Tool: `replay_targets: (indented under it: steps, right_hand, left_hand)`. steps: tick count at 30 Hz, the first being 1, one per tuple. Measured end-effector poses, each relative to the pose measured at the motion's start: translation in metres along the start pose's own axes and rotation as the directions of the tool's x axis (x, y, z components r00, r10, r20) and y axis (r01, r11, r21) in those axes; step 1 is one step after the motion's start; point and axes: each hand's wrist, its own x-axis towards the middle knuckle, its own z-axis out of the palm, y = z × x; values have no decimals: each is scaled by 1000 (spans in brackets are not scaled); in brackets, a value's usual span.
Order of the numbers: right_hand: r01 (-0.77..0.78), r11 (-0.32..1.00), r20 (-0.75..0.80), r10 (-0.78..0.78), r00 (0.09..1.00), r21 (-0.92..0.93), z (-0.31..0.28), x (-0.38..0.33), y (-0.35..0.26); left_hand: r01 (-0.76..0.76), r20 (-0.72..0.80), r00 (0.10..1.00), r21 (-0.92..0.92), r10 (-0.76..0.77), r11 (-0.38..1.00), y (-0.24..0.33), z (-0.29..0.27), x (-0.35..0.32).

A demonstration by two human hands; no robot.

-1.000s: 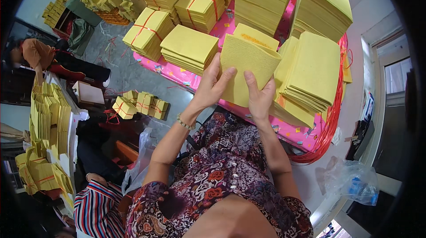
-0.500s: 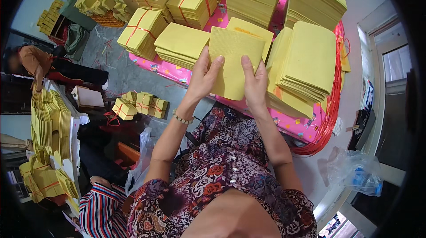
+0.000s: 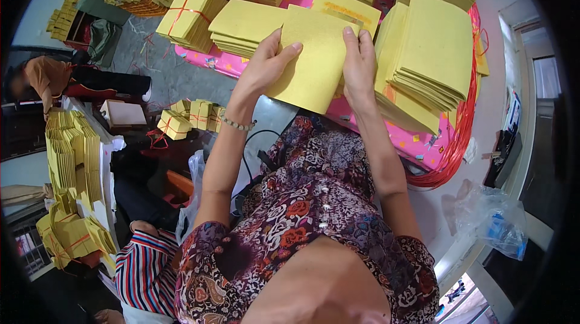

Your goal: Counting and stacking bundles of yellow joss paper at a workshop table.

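Between my two hands is a yellow paper sheet (image 3: 314,52), tilted and slightly curved toward me; whether it is one sheet or a few I cannot tell. My left hand (image 3: 270,63) grips its left side, thumb on top. My right hand (image 3: 360,65) grips the right side the same way; the fingers beneath are partly hidden. Just beyond lies another yellow sheet with an orange patch (image 3: 347,6). A folded yellow paper stack (image 3: 248,22) is left of the held sheet, and a thick, fanned paper stack (image 3: 432,52) is to its right.
These stacks rest on a pink patterned table cover (image 3: 399,137). Red plastic string (image 3: 450,161) hangs over its right edge. Tied paper bundles (image 3: 192,13) stand at the far left. A person in striped clothing (image 3: 145,269) is at lower left, another in brown (image 3: 48,76) farther off.
The held sheet has tilted and bowed, its lower edge now slanting. Both hands still grip its sides. The whole view has shifted slightly, with the table higher in the picture.
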Motion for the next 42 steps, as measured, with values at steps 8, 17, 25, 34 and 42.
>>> replay_targets:
  steps: [8,17,25,34,42]
  right_hand:
    - [-105,977,234,149,961,-187,-13,-24,13]
    - [-275,947,218,307,926,-165,-14,-32,3]
    - [-335,932,259,360,896,-138,-19,-45,4]
    - [-404,885,295,460,838,-233,-24,-52,-4]
    - [-96,987,211,121,970,-126,-13,-22,8]
  left_hand:
    - [14,-27,1000,-15,-14,1000,-4,-9,3]
    - [39,-18,999,13,-39,999,-8,-9,15]
    - [-39,-101,993,220,63,975,-19,-13,20]
    - [-73,-172,980,175,104,982,2,-8,10]
    - [-20,-27,999,228,27,974,14,-11,-15]
